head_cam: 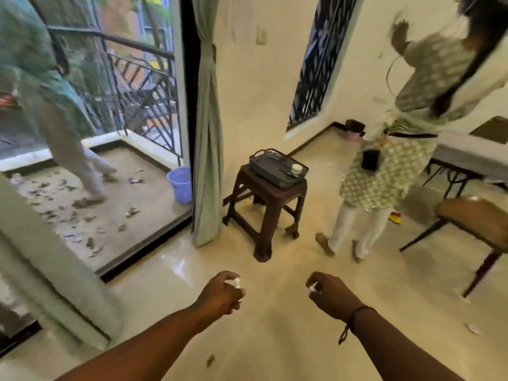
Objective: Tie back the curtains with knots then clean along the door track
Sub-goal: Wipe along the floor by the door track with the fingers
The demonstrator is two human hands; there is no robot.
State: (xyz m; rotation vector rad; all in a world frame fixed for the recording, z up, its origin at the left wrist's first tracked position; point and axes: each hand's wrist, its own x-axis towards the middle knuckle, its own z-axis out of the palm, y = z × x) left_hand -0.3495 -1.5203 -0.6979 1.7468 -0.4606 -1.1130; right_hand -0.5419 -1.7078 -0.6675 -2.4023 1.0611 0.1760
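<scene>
My left hand [220,291] curls its fingers [232,279] around a small white scrap [237,282], and my right hand [330,294] pinches another small white bit [312,287]; what they are I cannot tell. Both hover over the glossy cream floor [275,325]. Ahead, the pale green curtain [207,160] hangs cinched at its middle beside the dark door track [143,251]. Another pale green curtain [49,257] slants at my left. A dark brown plastic stool [268,204] carries a black tray [277,167].

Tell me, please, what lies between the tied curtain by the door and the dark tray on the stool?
In the head view, only bare cream wall and floor separate the tied curtain from the tray; the brown stool under the tray stands just right of the curtain's hem.
</scene>
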